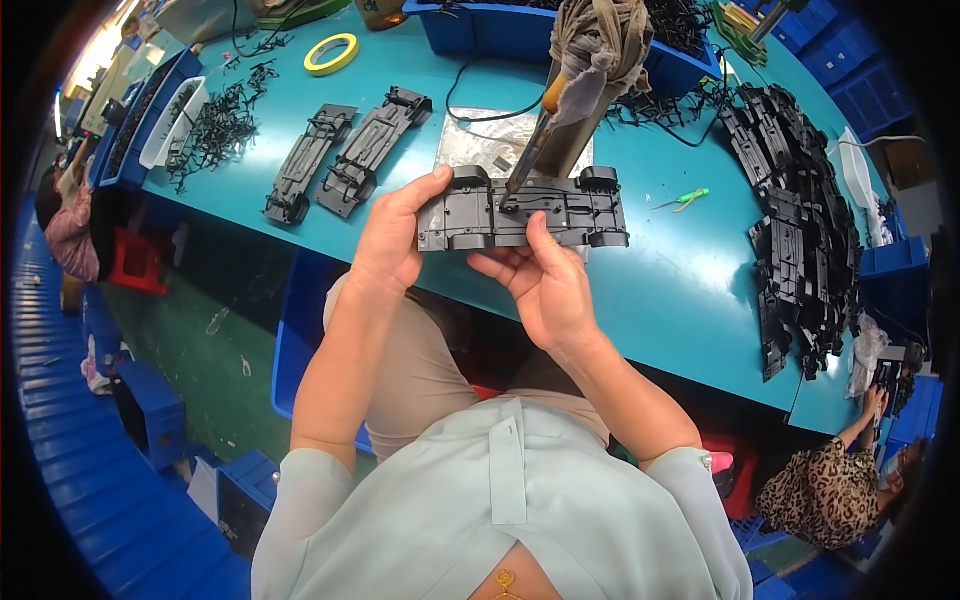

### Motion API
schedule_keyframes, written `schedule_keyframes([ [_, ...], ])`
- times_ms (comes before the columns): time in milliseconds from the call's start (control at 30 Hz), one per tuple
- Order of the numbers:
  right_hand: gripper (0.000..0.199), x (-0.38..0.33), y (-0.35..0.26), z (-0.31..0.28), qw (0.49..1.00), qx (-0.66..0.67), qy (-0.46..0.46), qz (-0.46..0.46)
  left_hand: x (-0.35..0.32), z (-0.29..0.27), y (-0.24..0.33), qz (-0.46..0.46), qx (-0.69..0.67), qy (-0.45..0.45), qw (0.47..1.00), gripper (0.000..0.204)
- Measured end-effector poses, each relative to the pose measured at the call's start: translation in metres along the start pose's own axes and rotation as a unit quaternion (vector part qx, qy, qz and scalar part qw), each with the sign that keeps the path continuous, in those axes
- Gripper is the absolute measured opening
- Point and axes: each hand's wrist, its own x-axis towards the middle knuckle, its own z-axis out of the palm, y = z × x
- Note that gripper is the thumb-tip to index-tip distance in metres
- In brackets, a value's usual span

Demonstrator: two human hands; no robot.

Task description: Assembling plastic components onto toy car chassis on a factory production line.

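A black plastic toy-car chassis is held level over the near part of the teal table. My left hand grips its left end, thumb along the upper corner. The right hand pinches the near edge at the middle, thumb on top and fingers partly hidden underneath. A slim metal rod slants down onto the chassis, its tip at a spot left of centre. Above, the rod joins an orange handle bound in grey-brown cloth. Whether the tip presses on the plastic I cannot tell.
Two more chassis lie to the left on the table. Many are stacked at the right. Loose black parts, yellow tape, green-handled snips and a blue bin surround the work. Other people sit at both sides.
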Motion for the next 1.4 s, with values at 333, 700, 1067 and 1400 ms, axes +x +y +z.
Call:
schedule_keyframes([
  [333, 0.04, 0.0011, 0.0019, -0.0001, 1.0, -0.003, 0.004, 0.0, 0.0035, -0.0012, -0.0011, 0.01, -0.025, 0.018, 0.999, 0.032],
  [700, 0.039, 0.0008, 0.0023, 0.002, 1.0, -0.001, 0.003, -0.001, 0.0015, 0.0016, 0.0016, 0.014, -0.018, 0.023, 0.999, 0.031],
  [1067, 0.042, 0.0004, 0.0023, 0.0025, 1.0, -0.012, 0.002, -0.003, 0.0018, 0.0009, 0.0024, 0.008, 0.007, 0.011, 1.0, 0.029],
  [1400, 0.042, 0.0002, 0.0027, 0.0039, 1.0, -0.01, 0.007, -0.003, -0.0008, 0.0044, 0.0036, 0.01, 0.0, 0.017, 1.0, 0.027],
])
